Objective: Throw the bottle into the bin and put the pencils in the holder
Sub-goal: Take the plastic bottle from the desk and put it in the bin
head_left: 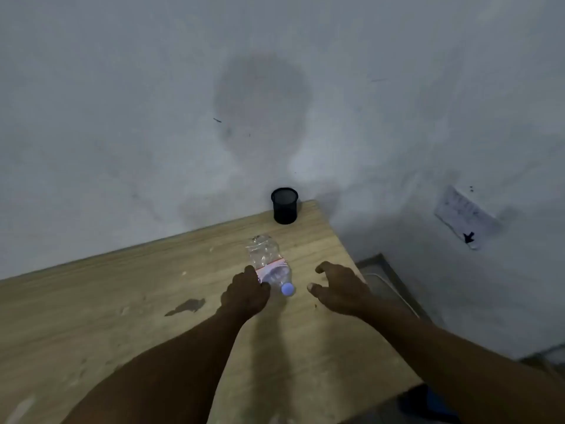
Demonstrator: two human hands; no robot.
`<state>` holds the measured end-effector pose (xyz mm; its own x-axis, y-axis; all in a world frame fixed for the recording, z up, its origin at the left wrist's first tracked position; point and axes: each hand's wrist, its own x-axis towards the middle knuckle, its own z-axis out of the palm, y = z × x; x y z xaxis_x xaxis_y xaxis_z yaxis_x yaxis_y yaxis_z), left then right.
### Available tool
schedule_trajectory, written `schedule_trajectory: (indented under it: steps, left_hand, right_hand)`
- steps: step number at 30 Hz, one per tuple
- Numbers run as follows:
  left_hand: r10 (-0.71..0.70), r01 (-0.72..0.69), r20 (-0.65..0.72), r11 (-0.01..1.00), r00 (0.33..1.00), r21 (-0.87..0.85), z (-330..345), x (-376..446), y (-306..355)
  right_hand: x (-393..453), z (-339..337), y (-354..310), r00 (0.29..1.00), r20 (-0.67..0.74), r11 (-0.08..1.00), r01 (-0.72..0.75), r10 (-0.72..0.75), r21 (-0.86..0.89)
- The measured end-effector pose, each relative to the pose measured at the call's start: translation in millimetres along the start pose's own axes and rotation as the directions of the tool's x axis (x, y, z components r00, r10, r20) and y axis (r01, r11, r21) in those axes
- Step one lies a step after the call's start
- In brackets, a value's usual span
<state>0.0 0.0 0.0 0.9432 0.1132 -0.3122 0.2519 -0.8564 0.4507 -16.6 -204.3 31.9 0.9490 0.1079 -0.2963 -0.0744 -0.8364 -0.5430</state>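
A clear, crumpled plastic bottle (269,264) with a blue cap and a red-and-white label lies on its side on the wooden table (137,301), cap pointing toward me. My left hand (246,293) rests against the bottle's left side near its neck, fingers curled on it. To the right of the cap, my right hand (339,289) hovers open with fingers spread, not touching the bottle. A black mesh pencil holder (284,205) stands upright at the table's far right corner, against the wall. I see no pencils and no bin.
A stained grey wall rises right behind the table. The table's right edge runs just past my right hand, with floor and a pale tray-like shape (388,286) below. A paper (464,214) is stuck to the wall at right. A dark stain (186,306) marks the tabletop.
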Motion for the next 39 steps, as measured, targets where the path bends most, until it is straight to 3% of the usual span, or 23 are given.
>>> schedule_trajectory:
  steps: [5, 9, 11, 15, 19, 26, 34, 39]
  left_hand:
    - [-0.215, 0.226, 0.075, 0.953, 0.974, -0.2, 31, 78, 2]
    - [-0.459, 0.453, 0.117, 0.745, 0.881, -0.489, 55, 120, 16]
    - [-0.536, 0.522, 0.14, 0.675, 0.832, -0.521, 65, 132, 21]
    - [-0.594, 0.589, 0.177, 0.626, 0.785, -0.511, 77, 143, 25]
    - [-0.522, 0.563, 0.246, 0.63, 0.817, -0.535, 79, 144, 13]
    - [-0.433, 0.433, 0.16, 0.662, 0.887, -0.611, 81, 108, 22]
    - [-0.287, 0.374, 0.245, 0.613, 0.926, -0.695, 101, 8, 59]
    - [-0.18, 0.261, 0.19, 0.618, 0.965, -0.742, 127, -83, 81]
  right_hand:
    - [70, 19, 23, 0.991, 0.082, 0.993, -0.111, 0.109, 0.024]
    - [99, 30, 42, 0.978, 0.104, 0.982, -0.185, 0.182, 0.024]
    - [104, 33, 50, 0.969, 0.116, 0.974, -0.224, 0.218, 0.039]
    - [105, 31, 62, 0.954, 0.143, 0.956, -0.279, 0.265, 0.089]
    - [98, 22, 69, 0.946, 0.12, 0.94, -0.315, 0.3, 0.131]
    - [56, 6, 80, 0.958, 0.063, 0.936, -0.286, 0.279, 0.205]
    - [-37, -2, 109, 0.961, 0.007, 0.928, -0.271, 0.278, 0.258]
    - [-119, -5, 148, 0.968, -0.024, 0.933, -0.234, 0.25, 0.274]
